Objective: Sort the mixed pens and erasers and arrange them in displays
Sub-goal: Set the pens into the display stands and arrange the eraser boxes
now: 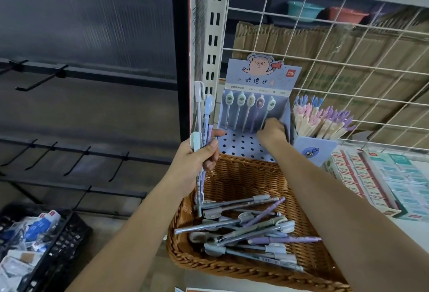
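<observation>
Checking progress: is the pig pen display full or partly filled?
Partly filled: five pens stand in the back row of the display; front holes are bare.

A stationery shop, plainly: a slotted steel shelf upright (212,36) beside a white wire grid panel (325,36), black peg hooks (46,78) along the left wall, a printed pen display (262,78) with a cartoon pig, rows of boxed erasers (362,175) at the shelf's right edge, and stock cartons (301,43) stacked behind the grid.
</observation>
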